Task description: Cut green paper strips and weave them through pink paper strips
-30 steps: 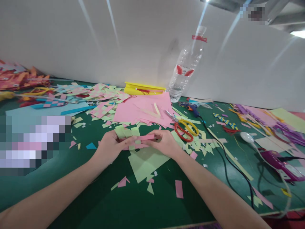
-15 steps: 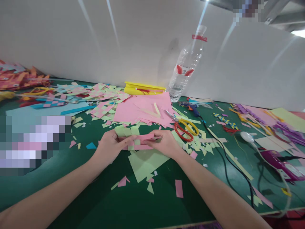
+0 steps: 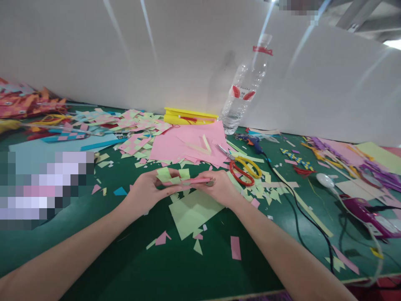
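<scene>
Between my hands is a small weave of pink and light green paper strips (image 3: pixel 175 180), tilted so that it shows nearly edge-on. My left hand (image 3: pixel 147 189) pinches its left side, thumb below and fingers behind. At the other end, my right hand (image 3: pixel 216 186) grips a pink strip (image 3: pixel 196 181) of the weave between thumb and fingers. Below them a light green paper sheet (image 3: pixel 194 213) lies on the table. Scissors (image 3: pixel 242 167) with one red and one yellow handle loop rest just beyond my right hand.
A pink sheet (image 3: pixel 188 142) lies ahead, with a pile of woven pink-green pieces (image 3: pixel 134 125) at its left. Behind stand a yellow holder (image 3: pixel 188 116) and a plastic bottle (image 3: pixel 242 92). At the right are a blue glue gun (image 3: pixel 255 142), its black cable and a magenta power strip (image 3: pixel 365 213).
The paper weave has tipped from facing me to nearly edge-on. My left thumb has dropped lower, and my right fingers have turned slightly around the pink strip's end.
</scene>
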`<state>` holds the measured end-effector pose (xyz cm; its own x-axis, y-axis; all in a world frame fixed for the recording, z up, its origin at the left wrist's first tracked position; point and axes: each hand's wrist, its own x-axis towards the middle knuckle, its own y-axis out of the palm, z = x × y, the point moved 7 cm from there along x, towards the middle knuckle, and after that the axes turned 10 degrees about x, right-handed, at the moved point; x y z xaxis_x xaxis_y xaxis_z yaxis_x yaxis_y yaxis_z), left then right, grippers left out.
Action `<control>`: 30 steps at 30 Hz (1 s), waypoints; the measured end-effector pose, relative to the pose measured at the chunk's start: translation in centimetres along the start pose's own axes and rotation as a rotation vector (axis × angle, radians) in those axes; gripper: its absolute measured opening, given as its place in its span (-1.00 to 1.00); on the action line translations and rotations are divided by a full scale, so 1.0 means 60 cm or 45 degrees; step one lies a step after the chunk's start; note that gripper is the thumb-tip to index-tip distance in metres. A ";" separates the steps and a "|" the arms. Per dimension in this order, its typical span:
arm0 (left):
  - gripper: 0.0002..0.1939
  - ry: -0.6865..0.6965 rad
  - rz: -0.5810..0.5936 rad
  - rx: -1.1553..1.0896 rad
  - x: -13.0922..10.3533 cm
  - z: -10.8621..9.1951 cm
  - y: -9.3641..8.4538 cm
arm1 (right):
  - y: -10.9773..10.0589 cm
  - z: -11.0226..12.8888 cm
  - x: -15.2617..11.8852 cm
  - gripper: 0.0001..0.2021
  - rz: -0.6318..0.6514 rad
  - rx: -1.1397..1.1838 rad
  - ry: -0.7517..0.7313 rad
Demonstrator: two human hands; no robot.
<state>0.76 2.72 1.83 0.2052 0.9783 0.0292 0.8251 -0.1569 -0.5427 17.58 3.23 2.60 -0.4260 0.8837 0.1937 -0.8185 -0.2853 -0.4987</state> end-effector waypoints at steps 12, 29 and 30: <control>-0.67 0.268 0.046 0.361 0.002 -0.001 0.015 | 0.008 0.003 0.003 -0.89 0.084 -0.128 -0.154; -0.76 0.359 0.053 0.616 0.005 -0.004 0.019 | 0.016 0.013 0.003 -0.89 0.120 -0.133 -0.377; -0.76 0.380 0.051 0.611 0.005 -0.005 0.019 | 0.015 0.013 0.003 -0.88 0.122 -0.132 -0.373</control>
<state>1.91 2.79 1.50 0.4288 0.8813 0.1988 0.4962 -0.0459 -0.8670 16.48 2.84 2.88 -0.6042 0.7060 0.3695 -0.7322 -0.3091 -0.6069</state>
